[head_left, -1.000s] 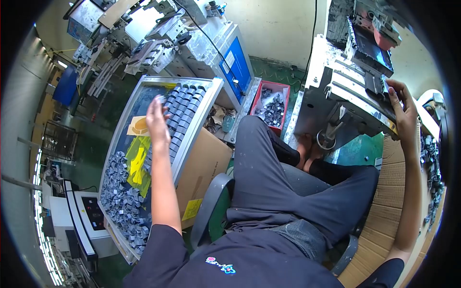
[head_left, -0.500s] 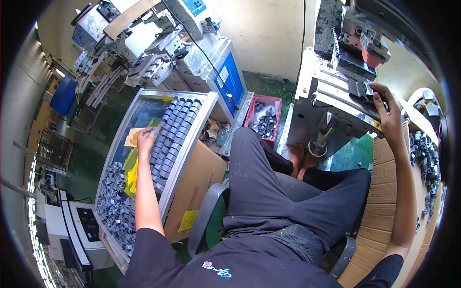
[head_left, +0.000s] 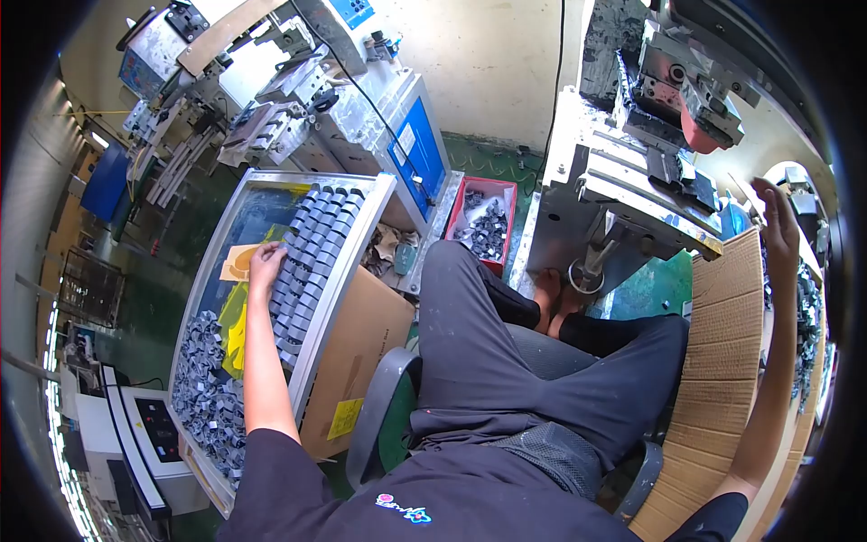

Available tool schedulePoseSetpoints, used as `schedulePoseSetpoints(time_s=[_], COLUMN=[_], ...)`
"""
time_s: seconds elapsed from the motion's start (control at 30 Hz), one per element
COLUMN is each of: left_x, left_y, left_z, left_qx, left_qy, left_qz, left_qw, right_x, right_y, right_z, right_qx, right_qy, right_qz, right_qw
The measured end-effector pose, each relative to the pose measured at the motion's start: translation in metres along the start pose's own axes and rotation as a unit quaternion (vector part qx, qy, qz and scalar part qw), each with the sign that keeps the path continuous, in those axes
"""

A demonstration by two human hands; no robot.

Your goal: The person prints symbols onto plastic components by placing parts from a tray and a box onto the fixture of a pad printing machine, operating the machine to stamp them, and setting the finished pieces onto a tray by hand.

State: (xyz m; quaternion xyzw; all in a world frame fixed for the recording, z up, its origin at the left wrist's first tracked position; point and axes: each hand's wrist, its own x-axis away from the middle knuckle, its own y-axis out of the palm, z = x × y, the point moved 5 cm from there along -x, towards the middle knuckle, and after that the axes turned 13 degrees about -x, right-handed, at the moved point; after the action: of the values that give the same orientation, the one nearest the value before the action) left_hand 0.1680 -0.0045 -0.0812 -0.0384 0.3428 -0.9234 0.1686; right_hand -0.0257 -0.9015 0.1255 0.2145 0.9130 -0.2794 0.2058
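Observation:
My left hand [head_left: 265, 267] is pinched at the edge of the rows of small grey curved parts [head_left: 323, 244] lined up on the framed tray [head_left: 372, 200]. What its fingertips hold, if anything, is too small to make out. Just beyond it lies a tan card with a round mark [head_left: 240, 262], and yellow film [head_left: 235, 330] lies beneath the wrist. My right hand [head_left: 778, 221] is raised to the right of the press machine [head_left: 623, 172], its fingers stretched out and no object visible in them. A dark fixture [head_left: 679, 177] sits on the machine bed, apart from the hand.
Loose grey parts [head_left: 206, 397] are heaped at the tray's near end. A red bin [head_left: 459, 203] of parts stands on the floor between the machines. Cardboard [head_left: 718, 361] rises at my right, with more parts [head_left: 806, 316] behind it. A second machine [head_left: 361, 126] stands ahead on the left.
My right hand has left the fixture on the press bed and swung right, past the machine's edge. My left hand stays by the rows of grey parts. The view has shifted slightly.

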Motion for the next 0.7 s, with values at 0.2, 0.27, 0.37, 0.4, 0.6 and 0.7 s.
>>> schedulePoseSetpoints(time_s=[0.2,0.27,0.37,0.4,0.6,0.7], left_x=[-0.002,-0.001,0.002,-0.004,0.002,-0.002], left_y=[0.002,0.002,0.002,0.001,0.000,-0.001], left_z=[0.000,0.002,0.007,-0.002,0.008,0.000], left_qx=[0.009,0.005,-0.007,0.000,0.008,0.011], left_qy=[-0.019,-0.020,-0.022,-0.014,-0.027,-0.017], left_qz=[-0.024,-0.024,-0.019,-0.018,-0.017,-0.015], left_qw=[1.000,1.000,1.000,1.000,0.999,1.000], right_x=[0.027,0.042,0.071,0.085,0.178,0.201], right_y=[-0.088,-0.108,-0.147,-0.165,-0.236,-0.232], right_z=[0.037,0.035,0.050,0.062,0.112,0.101], right_qx=[0.217,0.249,0.317,0.343,0.356,0.312], right_qy=[0.055,0.099,0.136,0.144,0.303,0.350], right_qz=[-0.013,-0.011,-0.053,-0.073,-0.175,-0.152], right_qw=[0.975,0.963,0.937,0.925,0.866,0.870])
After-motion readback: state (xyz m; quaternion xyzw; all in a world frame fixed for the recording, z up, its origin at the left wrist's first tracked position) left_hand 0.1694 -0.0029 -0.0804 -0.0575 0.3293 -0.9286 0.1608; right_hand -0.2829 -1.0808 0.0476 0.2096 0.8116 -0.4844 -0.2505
